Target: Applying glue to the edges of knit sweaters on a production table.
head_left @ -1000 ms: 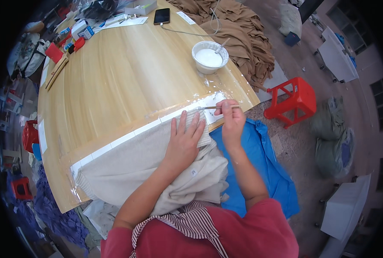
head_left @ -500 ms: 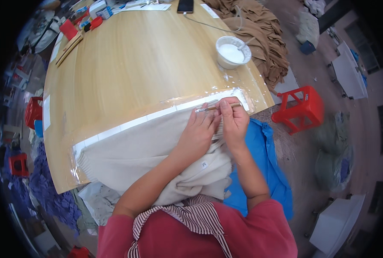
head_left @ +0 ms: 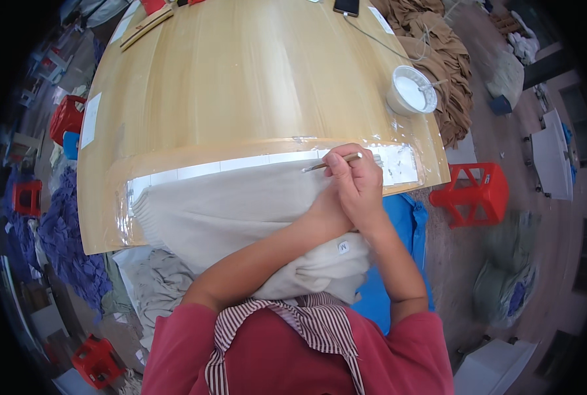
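Observation:
My right hand is closed round a slim pen-like tool with a brown shaft and pale ends. Its tip points left, just over the upper edge of a cream knitted garment. The garment lies along the table's near edge, its ribbed end at the left and its bunched part, with a small white label, towards my body. On the fabric rests my left hand, partly under my right wrist. Its fingers are hidden behind my right hand. A white strip with dividing lines runs under clear tape along the garment's edge.
A plastic cup of white liquid with a stick in it stands at the table's right. Behind it are a phone with a cable and piled brown fabric. A red stool is beside the table; blue sheeting hangs below.
The view has shifted, so the table's far end shows less. My left hand has slid back under my right, its fingers no longer showing beside the tool. My right hand still holds it.

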`<state>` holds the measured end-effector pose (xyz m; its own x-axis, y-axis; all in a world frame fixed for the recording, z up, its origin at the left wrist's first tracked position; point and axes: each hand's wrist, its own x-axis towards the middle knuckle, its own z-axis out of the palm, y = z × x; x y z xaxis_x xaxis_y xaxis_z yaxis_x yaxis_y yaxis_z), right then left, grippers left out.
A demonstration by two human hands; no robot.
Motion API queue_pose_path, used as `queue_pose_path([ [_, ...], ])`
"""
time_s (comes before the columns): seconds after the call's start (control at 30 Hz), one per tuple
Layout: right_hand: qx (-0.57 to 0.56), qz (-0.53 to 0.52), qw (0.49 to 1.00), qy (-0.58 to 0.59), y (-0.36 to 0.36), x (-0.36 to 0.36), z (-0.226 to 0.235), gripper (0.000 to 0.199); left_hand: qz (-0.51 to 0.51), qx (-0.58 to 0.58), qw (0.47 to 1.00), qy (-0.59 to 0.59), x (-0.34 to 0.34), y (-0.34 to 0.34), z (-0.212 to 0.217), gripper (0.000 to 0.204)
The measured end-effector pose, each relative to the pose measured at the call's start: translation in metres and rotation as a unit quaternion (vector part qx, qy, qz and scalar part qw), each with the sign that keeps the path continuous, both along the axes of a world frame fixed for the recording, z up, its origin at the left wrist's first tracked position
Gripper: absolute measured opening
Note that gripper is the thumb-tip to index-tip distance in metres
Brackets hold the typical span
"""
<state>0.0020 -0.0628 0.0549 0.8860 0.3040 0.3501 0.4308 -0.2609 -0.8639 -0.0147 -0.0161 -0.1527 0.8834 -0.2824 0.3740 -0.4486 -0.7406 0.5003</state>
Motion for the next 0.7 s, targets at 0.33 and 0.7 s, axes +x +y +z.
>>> queue_pose_path([
  [0.33, -0.096, 0.076, 0.987, -0.102, 0.057, 0.002, 0.002, 0.013, 0.019, 0.303, 0.937, -0.175, -0.007, 0.007, 0.104, 0.056],
  [0.7, -0.149, 0.203, 0.961, -0.112, 0.129, -0.008, -0.001, 0.012, -0.030, -0.008, 0.991, -0.132, -0.007, 0.006, 0.112, 0.051],
])
